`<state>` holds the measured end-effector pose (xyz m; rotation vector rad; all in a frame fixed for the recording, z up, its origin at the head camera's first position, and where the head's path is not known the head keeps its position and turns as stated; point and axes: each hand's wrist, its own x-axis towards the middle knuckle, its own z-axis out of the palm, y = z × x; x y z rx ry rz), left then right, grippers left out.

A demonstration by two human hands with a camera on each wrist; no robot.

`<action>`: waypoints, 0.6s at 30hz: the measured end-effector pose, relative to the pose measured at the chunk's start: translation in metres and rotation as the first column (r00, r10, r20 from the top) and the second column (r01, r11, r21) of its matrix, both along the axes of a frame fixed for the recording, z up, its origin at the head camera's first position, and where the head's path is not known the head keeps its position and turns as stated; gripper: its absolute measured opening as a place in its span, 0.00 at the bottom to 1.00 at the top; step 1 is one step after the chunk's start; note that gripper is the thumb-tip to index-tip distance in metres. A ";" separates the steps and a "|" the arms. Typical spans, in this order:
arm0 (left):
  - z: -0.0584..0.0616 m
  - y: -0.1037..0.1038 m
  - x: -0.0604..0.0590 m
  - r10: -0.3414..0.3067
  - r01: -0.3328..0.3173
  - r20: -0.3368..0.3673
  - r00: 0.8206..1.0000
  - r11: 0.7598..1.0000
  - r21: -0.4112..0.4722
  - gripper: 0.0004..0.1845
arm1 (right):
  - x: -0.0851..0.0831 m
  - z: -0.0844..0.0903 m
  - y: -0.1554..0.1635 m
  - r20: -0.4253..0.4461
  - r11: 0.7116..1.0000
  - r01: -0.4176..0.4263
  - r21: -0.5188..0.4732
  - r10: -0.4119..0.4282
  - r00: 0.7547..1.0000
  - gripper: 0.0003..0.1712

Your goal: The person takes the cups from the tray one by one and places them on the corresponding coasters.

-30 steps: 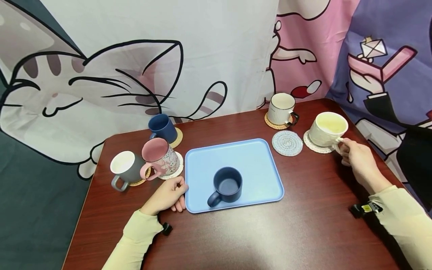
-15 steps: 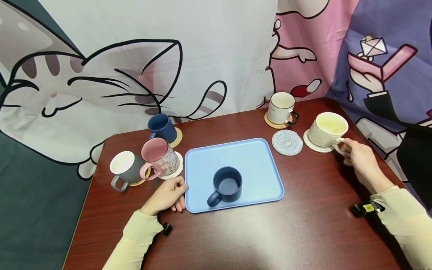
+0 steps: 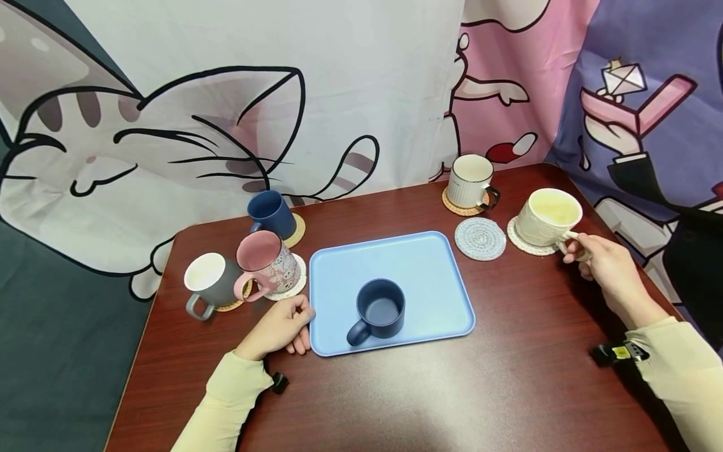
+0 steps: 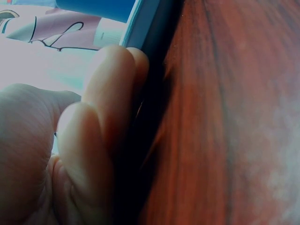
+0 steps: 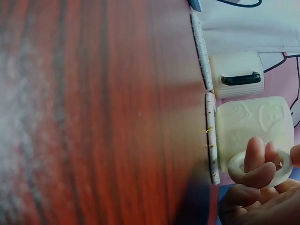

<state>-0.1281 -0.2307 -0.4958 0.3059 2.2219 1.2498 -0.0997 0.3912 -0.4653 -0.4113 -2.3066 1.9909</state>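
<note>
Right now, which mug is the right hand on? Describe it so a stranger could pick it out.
Start at the blue tray mid-table and go to the far right corner. The cream mug stands on a pale coaster, with the right hand hooked through its handle. It is wider than the ribbed white mug behind it, with an embossed wall.

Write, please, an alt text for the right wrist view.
The right hand hooks its fingers through the ring handle of a cream mug standing on a coaster on a red-brown table. Beside it stands a white ribbed mug with a dark handle.
</note>
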 end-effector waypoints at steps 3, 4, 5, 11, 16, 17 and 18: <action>0.000 0.000 0.000 0.003 -0.003 0.002 1.000 1.000 0.000 0.17 | 0.003 0.002 -0.001 -0.013 1.000 0.004 -0.018 -0.004 1.000 0.17; 0.000 0.000 0.000 0.005 -0.005 0.002 1.000 1.000 0.001 0.17 | 0.004 0.003 -0.001 -0.015 1.000 0.005 -0.022 -0.005 1.000 0.16; 0.000 0.000 0.001 0.005 -0.005 0.001 1.000 1.000 0.002 0.17 | 0.005 0.003 -0.002 -0.017 0.999 0.008 -0.032 -0.008 1.000 0.14; 0.000 0.000 0.001 0.006 -0.006 0.002 1.000 1.000 0.004 0.17 | 0.009 0.008 -0.006 -0.035 0.998 0.055 -0.039 -0.057 0.998 0.07; 0.000 0.000 0.001 0.002 -0.002 -0.002 1.000 1.000 0.003 0.17 | 0.012 0.014 -0.010 -0.081 0.989 0.139 0.046 -0.135 0.988 0.04; 0.000 0.000 0.000 0.002 -0.002 -0.003 1.000 1.000 0.002 0.17 | 0.012 0.016 -0.011 -0.090 0.985 0.156 0.075 -0.150 0.985 0.04; 0.000 0.001 0.000 0.001 -0.001 -0.004 1.000 1.000 0.001 0.17 | 0.013 0.018 -0.013 -0.105 0.981 0.171 0.088 -0.161 0.981 0.04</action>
